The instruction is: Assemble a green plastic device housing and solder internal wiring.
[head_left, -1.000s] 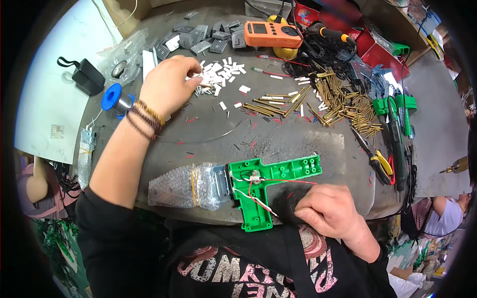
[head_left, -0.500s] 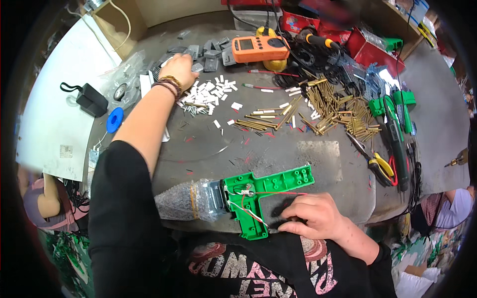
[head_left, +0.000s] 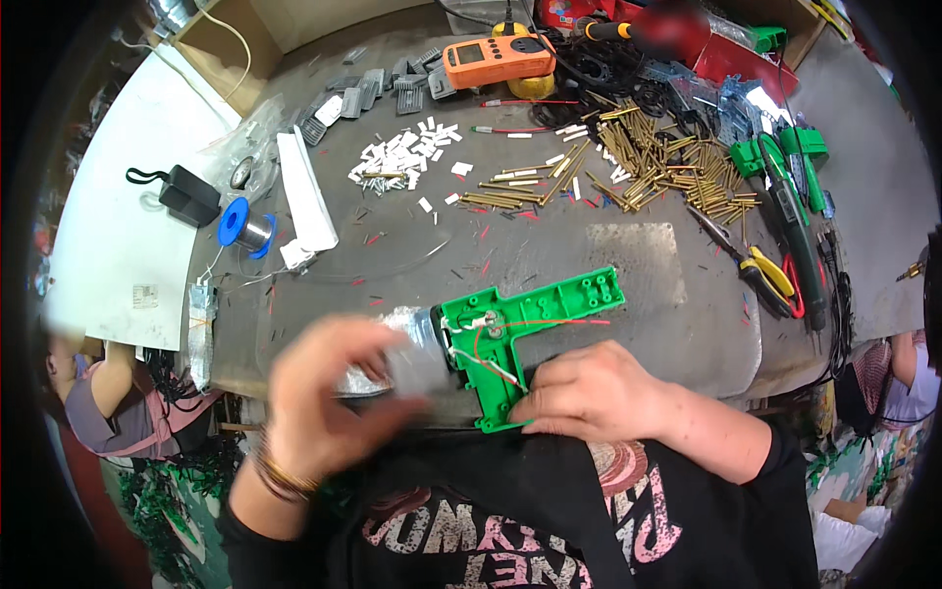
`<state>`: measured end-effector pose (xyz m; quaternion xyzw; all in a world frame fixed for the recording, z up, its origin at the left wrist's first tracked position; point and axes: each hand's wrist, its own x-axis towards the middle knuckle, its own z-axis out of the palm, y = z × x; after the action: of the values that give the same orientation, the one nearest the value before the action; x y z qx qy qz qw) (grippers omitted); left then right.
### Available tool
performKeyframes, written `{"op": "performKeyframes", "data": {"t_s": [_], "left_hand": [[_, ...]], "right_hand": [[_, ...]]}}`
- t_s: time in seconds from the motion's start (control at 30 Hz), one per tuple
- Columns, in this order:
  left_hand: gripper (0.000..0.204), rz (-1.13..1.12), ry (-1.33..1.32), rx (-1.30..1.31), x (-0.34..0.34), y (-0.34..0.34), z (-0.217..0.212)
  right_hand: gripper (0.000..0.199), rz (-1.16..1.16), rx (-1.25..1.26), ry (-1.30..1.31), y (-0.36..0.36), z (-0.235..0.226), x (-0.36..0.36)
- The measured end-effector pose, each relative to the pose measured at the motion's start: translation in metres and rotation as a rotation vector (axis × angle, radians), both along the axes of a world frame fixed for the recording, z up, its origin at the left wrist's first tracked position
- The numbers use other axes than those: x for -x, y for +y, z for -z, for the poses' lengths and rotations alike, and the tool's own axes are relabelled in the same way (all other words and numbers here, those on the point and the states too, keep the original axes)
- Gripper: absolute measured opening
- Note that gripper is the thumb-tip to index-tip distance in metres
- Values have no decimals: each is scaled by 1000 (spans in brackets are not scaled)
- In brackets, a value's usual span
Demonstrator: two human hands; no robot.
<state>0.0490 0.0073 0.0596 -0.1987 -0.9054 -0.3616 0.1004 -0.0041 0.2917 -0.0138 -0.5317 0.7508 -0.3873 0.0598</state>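
Observation:
A green pistol-shaped plastic housing (head_left: pixel 549 304) lies open at the near edge of the grey workbench (head_left: pixel 628 255), with a red wire and white wires running inside it. A silvery clear barrel (head_left: pixel 417 329) sticks out of its left end. My right hand (head_left: pixel 599 393) grips the housing's handle at its lower end. My left hand (head_left: pixel 329 398) is blurred with motion, fingers curled, right beside the barrel's left end; whether it holds anything cannot be made out.
Farther back lie a pile of small white pieces (head_left: pixel 402 157), several brass pins (head_left: pixel 667 162), an orange multimeter (head_left: pixel 496 59), a blue solder spool (head_left: pixel 240 226), a white strip (head_left: pixel 306 196) and yellow-handled pliers (head_left: pixel 765 270). Another person (head_left: pixel 98 402) sits at lower left.
My left hand has come back from the white pieces at the far side to the barrel near me. The right hand stays on the green housing.

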Motion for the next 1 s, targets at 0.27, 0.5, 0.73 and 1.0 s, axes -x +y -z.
{"op": "performKeyframes", "data": {"t_s": [0.27, 0.5, 0.73, 1.0], "left_hand": [[56, 2, 145, 41, -38, 35, 42], [59, -87, 163, 169, -50, 51, 47], [52, -140, 209, 205, -57, 58, 61], [55, -240, 147, 161, -59, 62, 63]], "right_hand": [[16, 6, 1, 47, -4, 4, -3], [17, 55, 52, 117, -5, 12, -6], [18, 53, 73, 77, -2, 12, -6], [16, 81, 87, 118, -2, 20, -7]]}}
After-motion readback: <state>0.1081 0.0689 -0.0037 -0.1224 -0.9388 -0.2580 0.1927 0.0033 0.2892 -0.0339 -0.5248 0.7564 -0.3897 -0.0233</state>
